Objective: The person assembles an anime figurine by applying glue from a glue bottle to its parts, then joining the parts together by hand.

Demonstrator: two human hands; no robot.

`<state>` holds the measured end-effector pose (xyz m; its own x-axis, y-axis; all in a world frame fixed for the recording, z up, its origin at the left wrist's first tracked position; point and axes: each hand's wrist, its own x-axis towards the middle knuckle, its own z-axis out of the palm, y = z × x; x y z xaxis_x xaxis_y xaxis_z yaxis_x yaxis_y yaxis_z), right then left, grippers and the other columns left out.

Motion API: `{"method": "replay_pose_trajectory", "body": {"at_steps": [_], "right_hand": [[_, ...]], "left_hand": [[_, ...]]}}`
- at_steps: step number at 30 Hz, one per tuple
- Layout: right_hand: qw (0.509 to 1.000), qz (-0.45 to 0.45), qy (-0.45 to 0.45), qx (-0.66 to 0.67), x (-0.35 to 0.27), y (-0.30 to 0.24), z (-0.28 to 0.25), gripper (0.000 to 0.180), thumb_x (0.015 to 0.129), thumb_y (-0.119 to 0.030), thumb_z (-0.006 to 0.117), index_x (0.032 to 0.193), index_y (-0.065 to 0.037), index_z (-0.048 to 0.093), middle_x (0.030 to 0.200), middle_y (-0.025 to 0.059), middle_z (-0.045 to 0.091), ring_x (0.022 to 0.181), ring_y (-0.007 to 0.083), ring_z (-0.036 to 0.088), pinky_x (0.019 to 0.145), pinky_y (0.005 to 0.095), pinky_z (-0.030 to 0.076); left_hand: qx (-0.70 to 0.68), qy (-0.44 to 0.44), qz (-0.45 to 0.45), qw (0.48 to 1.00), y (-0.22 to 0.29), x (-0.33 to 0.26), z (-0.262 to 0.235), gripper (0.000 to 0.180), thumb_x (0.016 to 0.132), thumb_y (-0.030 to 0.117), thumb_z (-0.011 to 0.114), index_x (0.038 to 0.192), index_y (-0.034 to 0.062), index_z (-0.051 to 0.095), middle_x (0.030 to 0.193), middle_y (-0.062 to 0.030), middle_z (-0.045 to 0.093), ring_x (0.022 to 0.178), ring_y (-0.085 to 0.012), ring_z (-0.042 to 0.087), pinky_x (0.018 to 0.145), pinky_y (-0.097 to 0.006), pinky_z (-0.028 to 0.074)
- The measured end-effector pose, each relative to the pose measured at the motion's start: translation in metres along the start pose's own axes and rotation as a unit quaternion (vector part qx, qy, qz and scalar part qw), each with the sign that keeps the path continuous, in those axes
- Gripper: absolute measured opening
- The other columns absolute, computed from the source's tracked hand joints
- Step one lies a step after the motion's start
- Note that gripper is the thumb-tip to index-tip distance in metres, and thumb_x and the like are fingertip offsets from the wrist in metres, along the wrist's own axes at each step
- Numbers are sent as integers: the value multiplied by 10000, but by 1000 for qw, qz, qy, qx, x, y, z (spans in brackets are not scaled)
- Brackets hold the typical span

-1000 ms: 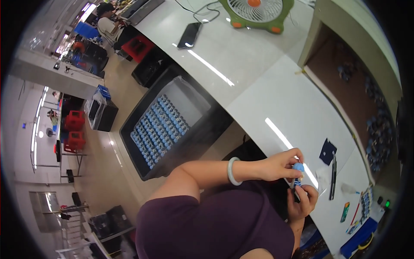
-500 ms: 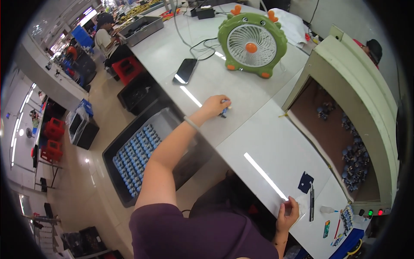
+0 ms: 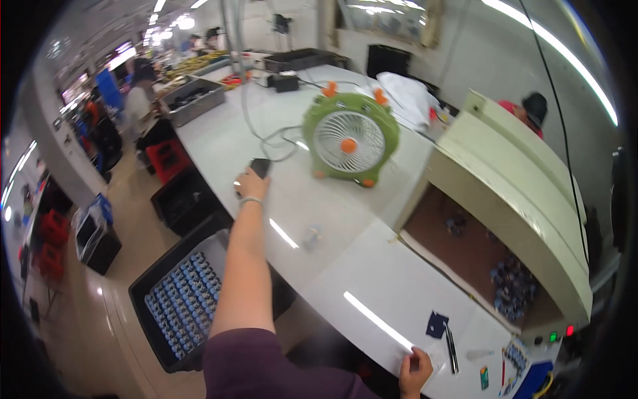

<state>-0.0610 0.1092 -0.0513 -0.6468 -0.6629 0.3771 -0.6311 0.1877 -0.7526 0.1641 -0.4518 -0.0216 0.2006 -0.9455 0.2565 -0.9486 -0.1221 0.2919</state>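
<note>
My left hand (image 3: 252, 186) reaches far over the white table, its fingers closed round a black smartphone (image 3: 260, 167); the palm and fingers cover much of it. A small blue-and-white piece (image 3: 312, 237), blurred, lies on the tabletop nearer to me. At the near table edge on the right, my right hand (image 3: 415, 369) rests with loosely bent fingers, a gap between thumb and forefinger and nothing visible in it. Close by lie a dark blue cloth patch (image 3: 436, 324) and a black pen-like tool (image 3: 452, 352).
Beyond the phone stands a green fan (image 3: 351, 139) with trailing cables. A beige arched machine (image 3: 525, 199) on the right holds several blue pieces. Below left, a black crate (image 3: 143, 312) carries rows of blue pieces. Small tools and a green-orange item (image 3: 484, 378) lie far right.
My left hand has let go of the small blue piece on the table and moved forward onto the smartphone. The whole view has shifted. My right hand stays by the table edge.
</note>
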Motion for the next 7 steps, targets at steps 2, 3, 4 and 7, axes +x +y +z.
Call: {"method": "replay_pose_trajectory", "body": {"at_steps": [2, 3, 4, 7], "right_hand": [[999, 43, -17, 3, -8, -3, -8, 236, 710, -61, 588, 939, -4, 575, 710, 74, 539, 613, 176, 509, 577, 271, 423], [998, 63, -21, -6, -11, -2, -9, 229, 769, -82, 600, 975, 15, 577, 766, 71, 556, 651, 145, 506, 602, 255, 430], [998, 54, -37, 3, -13, 4, -7, 229, 769, -82, 600, 975, 15, 577, 766, 71, 556, 651, 145, 506, 602, 255, 430], [994, 63, -8, 93, -12, 30, 4, 290, 646, -30, 571, 936, -23, 559, 659, 65, 521, 567, 209, 510, 553, 288, 423]], "left_hand": [[-3, -41, -36, 998, 8, 1, -5, 718, 642, 436, 661, 1155, 12, 392, 1117, -196, 470, 1076, -329, 426, 866, -463, 370], [8, -58, -49, 997, 8, 4, -3, 726, 652, 440, 652, 1183, 29, 376, 1145, -195, 454, 1105, -331, 406, 886, -471, 353], [-19, -71, -47, 996, 14, 0, -10, 746, 654, 436, 652, 1206, 30, 357, 1168, -201, 437, 1124, -335, 387, 906, -472, 342], [-93, -169, -78, 978, 0, -6, -36, 811, 668, 465, 640, 1272, 51, 292, 1303, -162, 324, 1218, -336, 273, 957, -502, 281]]}}
